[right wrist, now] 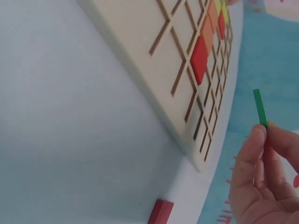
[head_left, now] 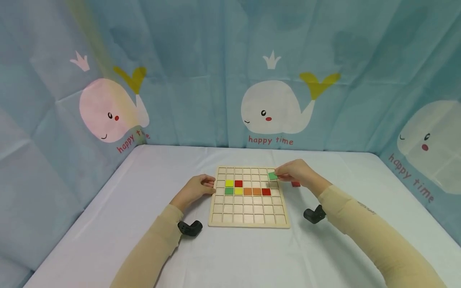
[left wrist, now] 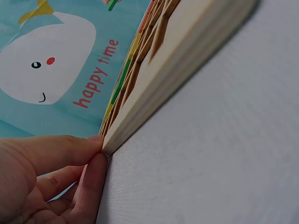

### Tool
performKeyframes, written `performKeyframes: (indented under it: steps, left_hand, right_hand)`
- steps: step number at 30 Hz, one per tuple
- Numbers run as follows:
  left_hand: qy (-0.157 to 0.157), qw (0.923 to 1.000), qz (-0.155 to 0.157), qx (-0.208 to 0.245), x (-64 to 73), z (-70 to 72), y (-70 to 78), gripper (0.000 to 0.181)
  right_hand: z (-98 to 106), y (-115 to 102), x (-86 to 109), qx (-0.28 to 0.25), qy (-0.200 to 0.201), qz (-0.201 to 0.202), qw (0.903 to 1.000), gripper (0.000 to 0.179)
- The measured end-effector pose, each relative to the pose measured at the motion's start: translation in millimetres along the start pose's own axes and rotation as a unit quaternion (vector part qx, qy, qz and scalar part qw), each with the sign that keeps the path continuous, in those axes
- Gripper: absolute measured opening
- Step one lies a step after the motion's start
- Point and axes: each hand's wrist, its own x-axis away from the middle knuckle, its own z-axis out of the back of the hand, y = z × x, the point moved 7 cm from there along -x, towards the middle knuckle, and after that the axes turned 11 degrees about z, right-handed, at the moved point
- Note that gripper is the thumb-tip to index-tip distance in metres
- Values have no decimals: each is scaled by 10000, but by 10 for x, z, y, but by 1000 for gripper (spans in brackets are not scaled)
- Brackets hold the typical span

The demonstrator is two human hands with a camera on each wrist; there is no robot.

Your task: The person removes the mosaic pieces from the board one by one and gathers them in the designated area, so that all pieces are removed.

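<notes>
A square wooden grid board [head_left: 248, 219] lies on the white table, holding several coloured square tiles in its middle rows. My left hand [head_left: 195, 189] is at the board's left edge; in the left wrist view its thumb and a finger [left wrist: 70, 148] pinch that edge. Over the board's far right corner, my right hand [head_left: 297, 173] pinches a green square tile [head_left: 272, 176] between thumb and fingertips. The right wrist view shows this green tile [right wrist: 259, 107] edge-on, raised above the board. A red tile [head_left: 266, 192] sits in the grid at the right end of a row.
A loose red tile [head_left: 295, 184] lies on the table right of the board, partly behind my right hand. Black wrist devices [head_left: 190, 228] are on both forearms. Blue curtains with whale prints [head_left: 277, 108] hang behind and beside the table.
</notes>
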Motion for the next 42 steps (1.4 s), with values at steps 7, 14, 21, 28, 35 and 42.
performKeyframes:
  steps: [7, 14, 21, 28, 35, 42]
  left_hand:
    - [-61, 10000, 27, 15, 7, -36, -25, 44]
    - [-35, 10000, 0, -6, -3, -29, -9, 45]
    - [5, 10000, -12, 33, -20, -3, -13, 45]
    - [-61, 9999, -40, 74, -21, -9, 10, 45]
    - [-14, 10000, -29, 57, -3, 8, -2, 45]
    - [-8, 10000, -50, 33, -19, 5, -7, 45]
  right_hand:
    - [80, 83, 53, 35, -60, 57, 10000, 36]
    - [199, 62, 97, 36, 30, 115, 9999, 36]
    - [306, 64, 129, 101, 44, 103, 9999, 41]
    - [469, 166, 194, 264, 138, -26, 9996, 43]
    - [574, 216, 224, 237, 155, 8, 9996, 44]
    - [699, 313, 234, 406, 201, -107, 9989, 50]
